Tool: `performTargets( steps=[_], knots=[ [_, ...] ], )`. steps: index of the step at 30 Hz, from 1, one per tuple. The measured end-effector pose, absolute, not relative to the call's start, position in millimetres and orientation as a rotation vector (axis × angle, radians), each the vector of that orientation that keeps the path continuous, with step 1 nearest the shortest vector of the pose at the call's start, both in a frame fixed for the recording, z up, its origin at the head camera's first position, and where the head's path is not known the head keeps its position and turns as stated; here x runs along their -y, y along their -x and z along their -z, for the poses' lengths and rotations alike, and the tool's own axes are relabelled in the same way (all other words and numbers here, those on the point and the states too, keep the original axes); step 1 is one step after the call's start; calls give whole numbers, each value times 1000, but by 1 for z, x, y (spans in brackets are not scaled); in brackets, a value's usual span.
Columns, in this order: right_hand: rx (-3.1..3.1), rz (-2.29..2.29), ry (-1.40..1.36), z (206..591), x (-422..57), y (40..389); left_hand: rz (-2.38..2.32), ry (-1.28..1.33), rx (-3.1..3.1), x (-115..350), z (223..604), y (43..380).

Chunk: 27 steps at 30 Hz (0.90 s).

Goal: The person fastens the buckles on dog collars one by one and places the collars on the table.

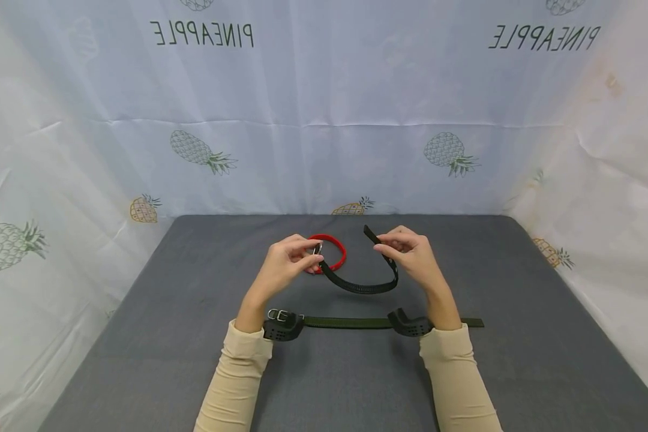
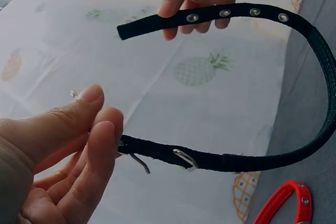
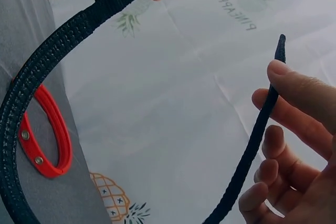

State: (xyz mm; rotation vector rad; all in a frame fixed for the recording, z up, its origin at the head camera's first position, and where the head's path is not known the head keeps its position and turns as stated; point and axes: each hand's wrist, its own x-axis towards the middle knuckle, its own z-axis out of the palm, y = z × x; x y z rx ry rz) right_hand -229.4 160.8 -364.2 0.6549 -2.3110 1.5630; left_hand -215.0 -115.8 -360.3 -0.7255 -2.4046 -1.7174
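Observation:
Between the two hands a black pet collar (image 1: 360, 289) hangs in a U-shaped curve, lifted above the table. My left hand (image 1: 290, 264) pinches its buckle end; in the left wrist view the metal buckle prong (image 2: 139, 163) and a metal ring (image 2: 185, 158) show beside the fingers. Thumb and fingers of my right hand (image 1: 410, 255) pinch the collar near its free tip, which sticks out past them. Metal eyelets (image 2: 224, 13) line that end. Behind the left hand lies a closed red collar (image 1: 343, 252), also with eyelets.
A dark green collar (image 1: 347, 323) lies straight across the grey table (image 1: 345, 378), nearer the body, passing under the wrists. Its metal buckle (image 1: 277, 314) is at the left end. A pineapple-print curtain (image 1: 324, 90) stands behind and at both sides.

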Motion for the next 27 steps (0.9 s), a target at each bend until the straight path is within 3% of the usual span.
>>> performTargets(
  steps=[12, 27],
  knots=[
    [2432, -1693, -780, 361, -141, 223, 1467, 752, 2295, 104, 364, 214],
    [2475, -1609, -827, 361, -132, 219, 1582, 862, 2191, 93, 368, 214]
  ],
)
